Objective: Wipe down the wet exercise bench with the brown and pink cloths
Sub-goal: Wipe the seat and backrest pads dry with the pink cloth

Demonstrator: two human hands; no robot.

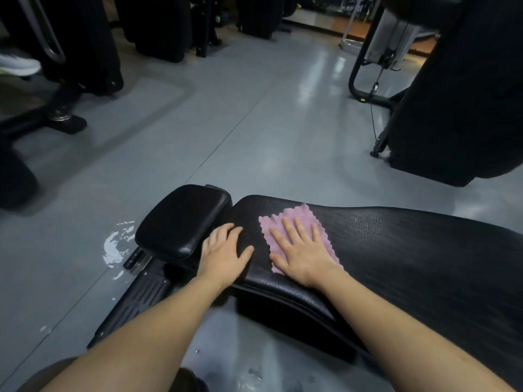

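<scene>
Bench pad (396, 250), long, black and covered in wrinkled, grained vinyl, is lying across the lower right of the view, with a faint sheen showing on its upper surface. Its narrow end is sitting just beside a smaller black rounded seat cushion (181, 222). A pink cloth with zigzag-cut edges (294, 222) is lying flat on the pad near that narrow end. The right hand (302, 253) is pressing down on the cloth with its fingers straight and slightly spread. The left hand (223, 253) is resting on the end of the pad, its thumb lying on top and its fingers bending over the edge toward the cushion. Patches of water (116, 247) are glistening on the grey floor (226, 123) left of the cushion.
</scene>
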